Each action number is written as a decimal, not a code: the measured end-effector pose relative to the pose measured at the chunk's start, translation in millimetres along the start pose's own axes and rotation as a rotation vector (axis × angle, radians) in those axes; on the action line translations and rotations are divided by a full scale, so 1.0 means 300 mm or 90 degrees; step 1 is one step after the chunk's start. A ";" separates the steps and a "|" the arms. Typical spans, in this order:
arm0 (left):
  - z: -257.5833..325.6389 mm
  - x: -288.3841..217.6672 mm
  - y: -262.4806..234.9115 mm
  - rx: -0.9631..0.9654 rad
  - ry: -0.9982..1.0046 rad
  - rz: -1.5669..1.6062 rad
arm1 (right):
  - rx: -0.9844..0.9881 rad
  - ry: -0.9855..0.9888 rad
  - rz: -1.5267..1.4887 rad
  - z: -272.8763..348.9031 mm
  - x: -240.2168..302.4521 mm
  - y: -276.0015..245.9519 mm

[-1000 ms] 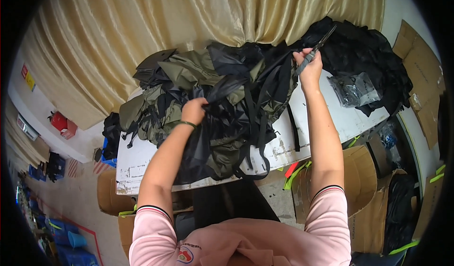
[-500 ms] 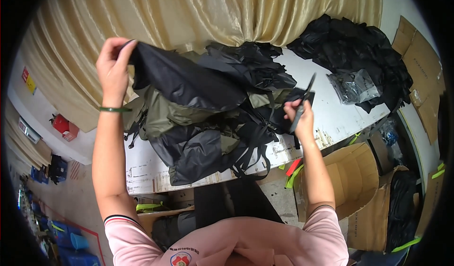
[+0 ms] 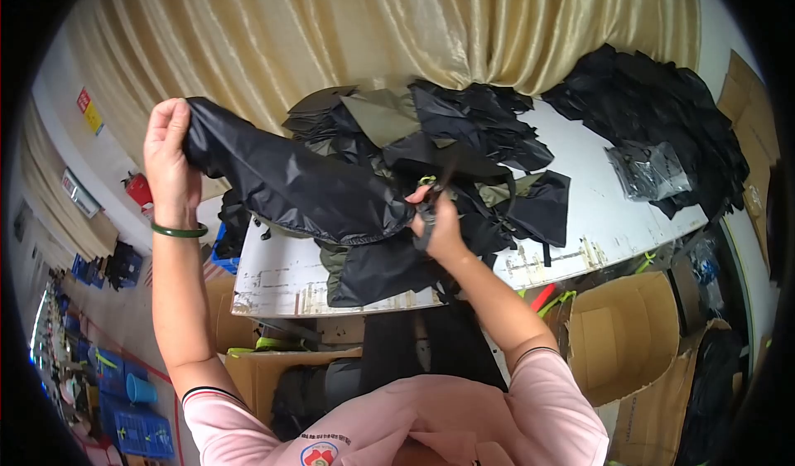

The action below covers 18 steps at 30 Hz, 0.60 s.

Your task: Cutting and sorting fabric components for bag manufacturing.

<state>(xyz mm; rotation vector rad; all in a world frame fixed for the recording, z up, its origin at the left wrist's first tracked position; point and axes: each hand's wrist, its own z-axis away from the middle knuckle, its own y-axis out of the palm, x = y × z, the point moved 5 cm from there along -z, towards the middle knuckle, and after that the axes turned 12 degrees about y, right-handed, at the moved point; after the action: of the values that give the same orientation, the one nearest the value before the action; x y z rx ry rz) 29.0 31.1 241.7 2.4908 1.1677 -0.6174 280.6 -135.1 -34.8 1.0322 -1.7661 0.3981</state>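
Note:
My left hand, raised at the left with a dark green bangle on its wrist, pinches one end of a shiny black fabric piece. The piece stretches slantwise down to my right hand, which is closed at its other end over the middle of the table. In that hand is a dark pair of scissors, partly covered by my fingers; the blade end is blurred. Whether my right fingers also grip the cloth I cannot tell. Below and behind lie black and olive fabric pieces with straps.
A white table with a worn front edge carries the cloth. At the back right are a black fabric heap and a clear plastic bag of dark items. Open cardboard boxes stand below. A gold curtain hangs behind.
My right hand has moved left with the scissors, from the table's right side to the black fabric. My left hand, still gripping it, has shifted slightly left and down; the fabric is drawn out longer.

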 end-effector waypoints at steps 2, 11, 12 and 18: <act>-0.024 -0.068 -0.164 -0.016 0.059 -0.137 | 0.106 0.103 -0.171 0.022 0.161 0.032; 0.422 -0.013 -0.041 0.293 -0.029 -0.316 | 0.273 0.389 0.042 0.183 0.490 0.023; 0.525 -0.015 0.061 0.468 0.060 -0.300 | 0.265 0.414 0.054 0.205 0.455 0.018; 1.074 0.195 0.242 0.511 -0.116 -0.207 | 0.227 0.523 0.016 0.328 0.291 -0.016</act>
<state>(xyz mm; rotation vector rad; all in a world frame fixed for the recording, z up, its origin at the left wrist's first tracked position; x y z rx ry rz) 40.1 -122.9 -56.0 2.7564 1.4699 -1.6386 214.6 -244.2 -1.8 0.8970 -0.9825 1.0162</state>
